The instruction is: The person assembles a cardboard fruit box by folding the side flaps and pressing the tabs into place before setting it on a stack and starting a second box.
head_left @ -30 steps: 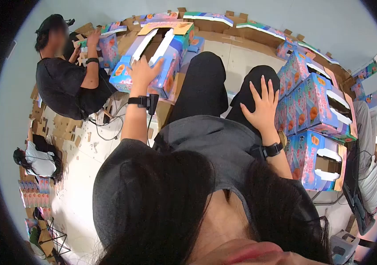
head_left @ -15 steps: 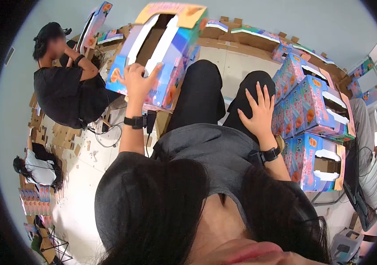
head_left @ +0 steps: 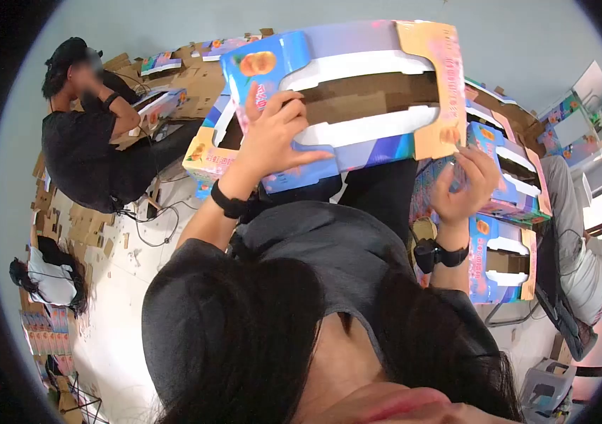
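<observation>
A printed cardboard carton (head_left: 371, 127) with peach pictures and a long opening with white edge flaps is raised over my lap. My left hand (head_left: 272, 138) grips its blue left end, fingers at the opening and thumb stretched along the near side. At the yellow right end, my right hand (head_left: 467, 182) has its bent fingertips right by the lower corner, thumb apart from the fingers. Beneath the carton's left side, another carton (head_left: 205, 159) with a yellow end is partly covered.
Stacked cartons (head_left: 502, 173) stand at my right, beside a seated person (head_left: 594, 283). To the left, a person in black (head_left: 89, 141) sits by another carton (head_left: 163, 106). Farther back on that side is a person in white (head_left: 54, 272). Cardboard pieces (head_left: 92, 219) litter the floor.
The carton has swung to the right and turned sideways across my lap, carried by my left hand. My right hand has risen from my thigh to its right end.
</observation>
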`<action>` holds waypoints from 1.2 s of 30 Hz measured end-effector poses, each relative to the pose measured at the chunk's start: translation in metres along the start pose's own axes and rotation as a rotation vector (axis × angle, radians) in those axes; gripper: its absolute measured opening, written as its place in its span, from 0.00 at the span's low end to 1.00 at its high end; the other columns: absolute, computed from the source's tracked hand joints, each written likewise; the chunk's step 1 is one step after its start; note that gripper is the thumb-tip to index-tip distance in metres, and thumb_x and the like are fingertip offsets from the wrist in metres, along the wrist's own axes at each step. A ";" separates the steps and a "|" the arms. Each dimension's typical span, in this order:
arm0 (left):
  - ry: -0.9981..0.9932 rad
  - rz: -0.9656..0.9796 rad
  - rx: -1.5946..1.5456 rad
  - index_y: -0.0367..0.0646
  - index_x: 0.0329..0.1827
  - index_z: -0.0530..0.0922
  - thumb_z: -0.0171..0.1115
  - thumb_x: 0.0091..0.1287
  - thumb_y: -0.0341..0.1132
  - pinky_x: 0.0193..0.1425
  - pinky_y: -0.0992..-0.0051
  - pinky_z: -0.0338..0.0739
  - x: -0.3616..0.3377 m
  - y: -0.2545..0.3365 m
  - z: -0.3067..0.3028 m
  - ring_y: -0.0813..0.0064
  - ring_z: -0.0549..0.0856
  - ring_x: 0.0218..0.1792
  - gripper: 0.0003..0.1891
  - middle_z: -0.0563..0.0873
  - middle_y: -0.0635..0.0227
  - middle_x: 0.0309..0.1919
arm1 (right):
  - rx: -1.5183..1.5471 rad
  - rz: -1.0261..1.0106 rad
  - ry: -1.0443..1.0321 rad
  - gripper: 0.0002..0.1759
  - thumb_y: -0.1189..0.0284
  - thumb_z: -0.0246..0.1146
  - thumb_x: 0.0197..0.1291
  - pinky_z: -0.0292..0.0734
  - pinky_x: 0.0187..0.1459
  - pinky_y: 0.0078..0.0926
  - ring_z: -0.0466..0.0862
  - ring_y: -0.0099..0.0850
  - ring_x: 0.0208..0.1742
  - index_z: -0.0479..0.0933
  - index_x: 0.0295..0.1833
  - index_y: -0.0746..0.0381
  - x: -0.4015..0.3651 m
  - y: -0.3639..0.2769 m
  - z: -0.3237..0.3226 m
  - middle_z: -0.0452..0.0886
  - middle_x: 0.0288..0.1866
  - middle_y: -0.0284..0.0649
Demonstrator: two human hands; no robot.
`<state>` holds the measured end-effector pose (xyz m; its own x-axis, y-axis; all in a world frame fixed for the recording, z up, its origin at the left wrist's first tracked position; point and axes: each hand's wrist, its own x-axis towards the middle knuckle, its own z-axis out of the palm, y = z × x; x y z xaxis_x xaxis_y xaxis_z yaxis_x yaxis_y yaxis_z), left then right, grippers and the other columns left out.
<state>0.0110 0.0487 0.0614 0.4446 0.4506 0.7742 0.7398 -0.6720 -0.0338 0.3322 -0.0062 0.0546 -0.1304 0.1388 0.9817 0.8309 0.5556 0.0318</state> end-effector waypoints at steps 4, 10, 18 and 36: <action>-0.073 0.119 -0.029 0.44 0.25 0.81 0.73 0.47 0.64 0.77 0.45 0.39 0.007 -0.005 0.009 0.69 0.78 0.58 0.29 0.80 0.72 0.38 | 0.005 0.013 -0.336 0.27 0.64 0.67 0.54 0.63 0.67 0.48 0.75 0.49 0.64 0.77 0.59 0.62 0.001 -0.007 0.030 0.80 0.58 0.45; -0.081 0.169 -0.032 0.45 0.26 0.80 0.73 0.47 0.63 0.77 0.48 0.43 0.006 -0.012 0.011 0.68 0.79 0.58 0.27 0.80 0.71 0.38 | -0.053 0.036 -0.477 0.34 0.51 0.64 0.58 0.55 0.73 0.50 0.71 0.46 0.69 0.75 0.63 0.63 -0.009 -0.008 0.057 0.77 0.60 0.45; -0.079 0.185 -0.072 0.48 0.30 0.81 0.74 0.48 0.58 0.70 0.54 0.58 0.015 -0.022 0.006 0.65 0.78 0.59 0.22 0.80 0.70 0.42 | -0.156 0.088 -0.403 0.36 0.47 0.66 0.54 0.56 0.71 0.54 0.73 0.48 0.64 0.75 0.58 0.65 -0.014 -0.024 0.062 0.76 0.53 0.47; -0.347 0.013 -0.146 0.53 0.78 0.62 0.70 0.53 0.62 0.78 0.46 0.39 -0.034 0.070 0.024 0.44 0.48 0.80 0.50 0.52 0.48 0.79 | 0.134 0.225 -0.347 0.34 0.59 0.71 0.51 0.45 0.75 0.53 0.70 0.48 0.69 0.72 0.63 0.63 -0.026 -0.043 0.024 0.76 0.62 0.46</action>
<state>0.0598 0.0010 0.0175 0.6168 0.5971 0.5128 0.6644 -0.7443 0.0675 0.2868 -0.0147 0.0230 -0.1473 0.5232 0.8394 0.7847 0.5784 -0.2228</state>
